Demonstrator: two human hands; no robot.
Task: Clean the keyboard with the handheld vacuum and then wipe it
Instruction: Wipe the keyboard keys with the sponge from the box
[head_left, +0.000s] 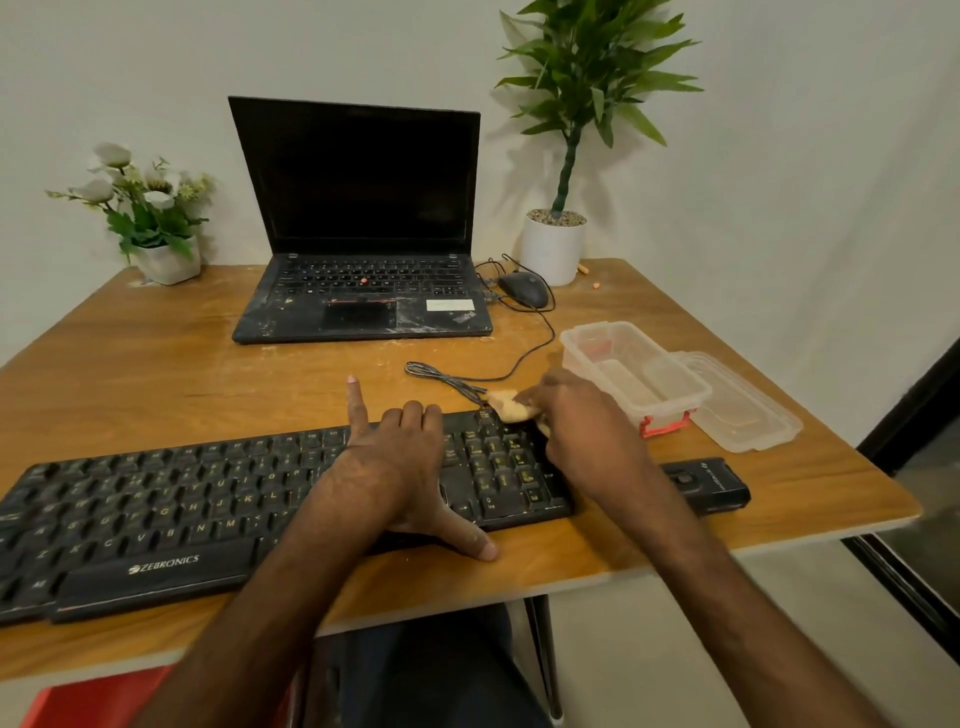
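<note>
The black keyboard (156, 509), marked "ZEBRONICS" on its wrist rest, lies along the near edge of the wooden table (182, 364). The left hand (405, 467) grips its right section: three fingers curl over the far edge, the thumb lies at the near edge, and the index finger is straight. The right hand (582, 415) pinches a tan cloth (511, 406) against the keyboard's far right corner. The black handheld vacuum (711, 486) lies just right of the keyboard. Beyond it stands a clear container (634, 374). A "ThinkPad" laptop (358, 218) sits open further back.
</note>
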